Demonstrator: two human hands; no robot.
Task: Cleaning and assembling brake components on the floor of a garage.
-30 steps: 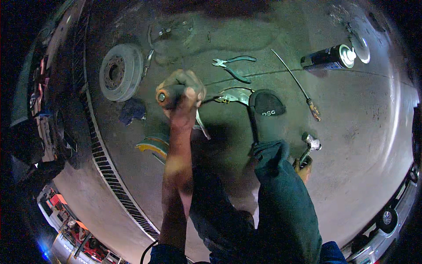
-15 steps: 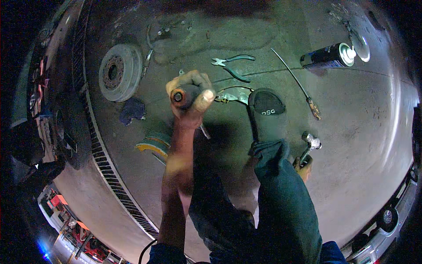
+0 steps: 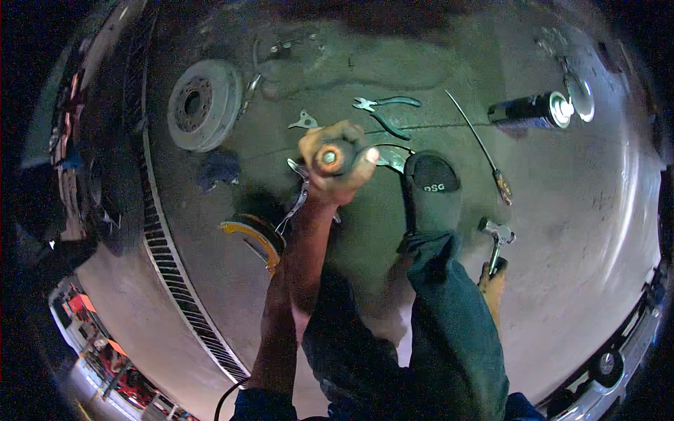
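My left hand (image 3: 341,184) is closed round a dark, round-ended tool (image 3: 329,159) pointing up at me, with an orange ring round a metal centre. Its far end is hidden under the fist, so its kind cannot be told. In my right hand (image 3: 494,275), low on the right beside my leg, is a ball-peen hammer (image 3: 498,237), gripped by its handle. A curved metal piece (image 3: 393,161) lies between my left hand and my shoe. Behind my left wrist is a shiny long-handled metal tool (image 3: 300,188), partly covered, and a flat metal plate (image 3: 305,120) lies beyond the fist.
A brake drum (image 3: 228,112) and a dark cloth (image 3: 219,171) are on the left. Near my forearm is a curved orange-edged brake shoe (image 3: 258,238). Cutting pliers (image 3: 387,116), a screwdriver (image 3: 481,147) and a spray can (image 3: 528,112) lie ahead and right. A floor grate (image 3: 179,291) runs along the left.
In the picture my left hand and its tool have shifted right and slightly down, uncovering the metal plate and the long-handled tool. The hammer's head has tilted up to the left, still in my right hand.
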